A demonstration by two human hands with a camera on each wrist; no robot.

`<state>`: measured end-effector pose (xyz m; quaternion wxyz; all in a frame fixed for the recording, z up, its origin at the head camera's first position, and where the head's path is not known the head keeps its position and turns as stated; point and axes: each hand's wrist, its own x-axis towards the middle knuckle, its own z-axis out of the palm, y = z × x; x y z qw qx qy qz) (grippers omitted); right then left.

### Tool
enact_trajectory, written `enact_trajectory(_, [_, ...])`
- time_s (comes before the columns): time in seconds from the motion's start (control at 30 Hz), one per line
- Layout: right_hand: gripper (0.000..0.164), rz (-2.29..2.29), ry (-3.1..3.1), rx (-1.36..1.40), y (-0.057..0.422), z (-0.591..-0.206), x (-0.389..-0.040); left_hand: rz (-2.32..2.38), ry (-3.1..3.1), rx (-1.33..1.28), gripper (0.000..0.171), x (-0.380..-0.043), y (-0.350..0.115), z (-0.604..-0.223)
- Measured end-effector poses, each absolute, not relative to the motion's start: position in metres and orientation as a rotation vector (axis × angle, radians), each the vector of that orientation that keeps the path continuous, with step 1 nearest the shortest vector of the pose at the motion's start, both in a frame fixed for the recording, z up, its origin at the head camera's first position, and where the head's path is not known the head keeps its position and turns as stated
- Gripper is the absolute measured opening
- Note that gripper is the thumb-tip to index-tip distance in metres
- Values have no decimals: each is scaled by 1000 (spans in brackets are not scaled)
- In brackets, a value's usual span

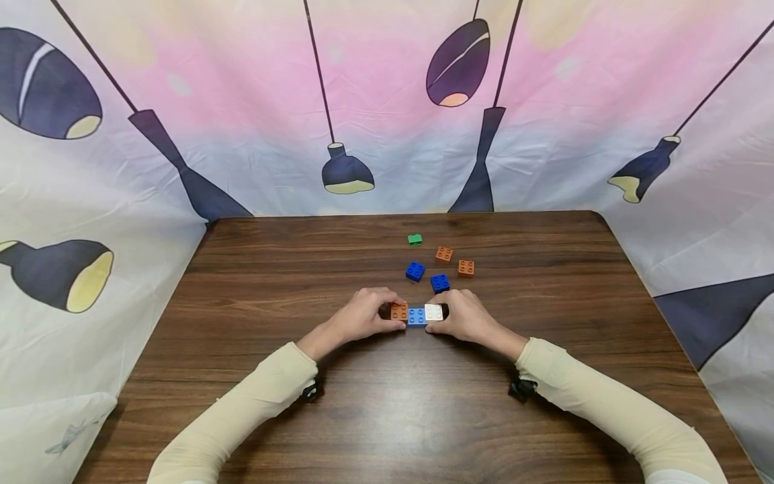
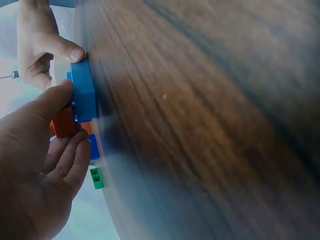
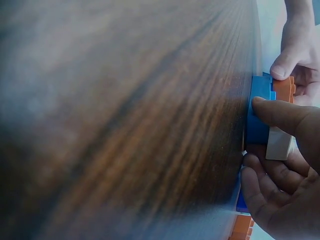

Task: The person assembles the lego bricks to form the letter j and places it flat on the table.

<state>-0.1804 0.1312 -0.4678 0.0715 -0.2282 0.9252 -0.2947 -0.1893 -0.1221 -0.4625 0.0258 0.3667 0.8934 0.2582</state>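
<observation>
Brown table (image 1: 272, 262) underneath. Right hand (image 1: 468, 317), at three o'clock, pinches the long blue brick (image 1: 416, 316), white brick (image 1: 434, 311) on top; left hand (image 1: 363, 314), at nine, pinches the orange brick (image 1: 399, 311) over blue. Best press straight, keeping blue flat.

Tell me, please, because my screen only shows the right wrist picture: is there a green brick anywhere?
Observer: Yes! The head view shows one green brick, farther back than all the other loose bricks.
Operator: Cool! And how many bumps can you see in the middle of the thing they're building?
Observer: Four. The head view shows them on the light blue piece, in the gap between the orange brick by the left hand and the white brick by the right hand.
</observation>
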Motion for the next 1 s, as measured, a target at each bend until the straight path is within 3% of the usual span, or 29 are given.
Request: enact_trajectory(1.0, [32,-917,2781,-700,130,-465,-178,798,2785,1055,34,-185,-118,-464])
